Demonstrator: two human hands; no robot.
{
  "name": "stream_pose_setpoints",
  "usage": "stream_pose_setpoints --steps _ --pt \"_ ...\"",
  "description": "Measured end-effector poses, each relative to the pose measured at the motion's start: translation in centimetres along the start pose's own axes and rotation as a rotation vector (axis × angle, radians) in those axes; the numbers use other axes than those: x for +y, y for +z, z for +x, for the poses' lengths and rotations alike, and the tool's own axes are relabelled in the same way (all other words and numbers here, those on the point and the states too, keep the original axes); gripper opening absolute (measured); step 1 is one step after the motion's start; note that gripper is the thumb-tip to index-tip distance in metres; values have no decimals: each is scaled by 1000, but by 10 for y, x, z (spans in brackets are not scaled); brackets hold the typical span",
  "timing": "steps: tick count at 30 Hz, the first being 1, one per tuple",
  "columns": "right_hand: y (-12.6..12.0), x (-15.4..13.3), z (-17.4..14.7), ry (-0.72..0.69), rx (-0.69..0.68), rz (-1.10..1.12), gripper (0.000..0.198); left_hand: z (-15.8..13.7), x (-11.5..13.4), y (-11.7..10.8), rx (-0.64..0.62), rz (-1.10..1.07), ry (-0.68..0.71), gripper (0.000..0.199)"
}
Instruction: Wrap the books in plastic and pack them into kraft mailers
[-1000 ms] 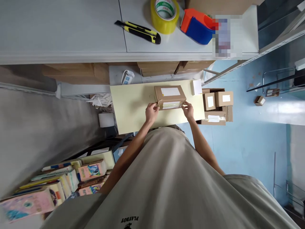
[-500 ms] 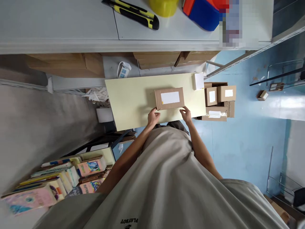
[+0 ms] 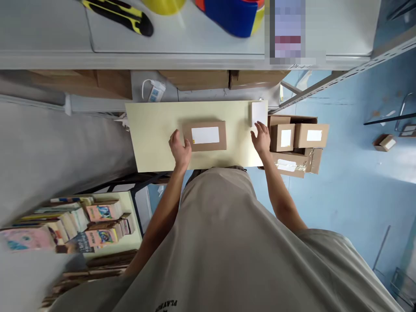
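A brown cardboard box [image 3: 212, 145] with a white label [image 3: 205, 135] on top lies on the pale yellow tabletop [image 3: 152, 134]. My left hand [image 3: 180, 149] is at the box's left end, fingers apart; whether it touches the cardboard I cannot tell. Over by the right end of the table, my right hand [image 3: 261, 138] is open, its fingertips at the near edge of a white stack of labels or small box [image 3: 258, 113]. Nothing shows in its grasp.
Several labelled cartons [image 3: 312, 135] stand right of the table. Above its far side runs a grey shelf [image 3: 211, 60] bearing a utility knife [image 3: 120, 15] and a blue-and-red tape dispenser [image 3: 232, 17]. A white power strip [image 3: 157, 92] sits behind the table. Books [image 3: 61, 221] fill a rack at lower left.
My right hand has left the box and moved right to the white stack. My left hand has shifted up along the box's left end. The view has swung somewhat to the right.
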State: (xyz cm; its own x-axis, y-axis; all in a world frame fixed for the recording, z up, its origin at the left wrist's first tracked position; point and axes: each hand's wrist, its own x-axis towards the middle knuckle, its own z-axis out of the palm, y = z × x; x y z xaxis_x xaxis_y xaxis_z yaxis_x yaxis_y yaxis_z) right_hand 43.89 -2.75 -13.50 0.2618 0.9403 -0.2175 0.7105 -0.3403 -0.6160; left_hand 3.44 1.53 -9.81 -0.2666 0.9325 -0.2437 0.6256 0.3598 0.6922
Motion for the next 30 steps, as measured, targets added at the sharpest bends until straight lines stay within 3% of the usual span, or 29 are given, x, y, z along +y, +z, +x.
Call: stream_pose_setpoints --steps 4,8,11,14,17,24,27,30 --pt "-13 35 50 -99 -128 -10 56 -14 49 42 -34 12 88 53" --pt "-13 55 72 -149 -245 -23 56 -41 82 79 -115 61 228 49" --pt "-13 60 74 -160 -263 -31 46 -61 95 88 -193 79 284 47" --pt "-15 61 73 -164 -271 -31 39 -70 101 87 -215 84 239 43" --pt "-18 59 74 -161 -265 -17 31 -71 106 86 -225 68 218 41" --pt "-32 45 82 -148 -242 -123 31 -67 122 89 -312 82 273 43" --pt "-45 41 101 -181 -192 -168 30 -59 132 105 -397 75 323 40" --pt "-64 34 138 -267 -115 -183 34 -39 145 144 -499 76 389 43"
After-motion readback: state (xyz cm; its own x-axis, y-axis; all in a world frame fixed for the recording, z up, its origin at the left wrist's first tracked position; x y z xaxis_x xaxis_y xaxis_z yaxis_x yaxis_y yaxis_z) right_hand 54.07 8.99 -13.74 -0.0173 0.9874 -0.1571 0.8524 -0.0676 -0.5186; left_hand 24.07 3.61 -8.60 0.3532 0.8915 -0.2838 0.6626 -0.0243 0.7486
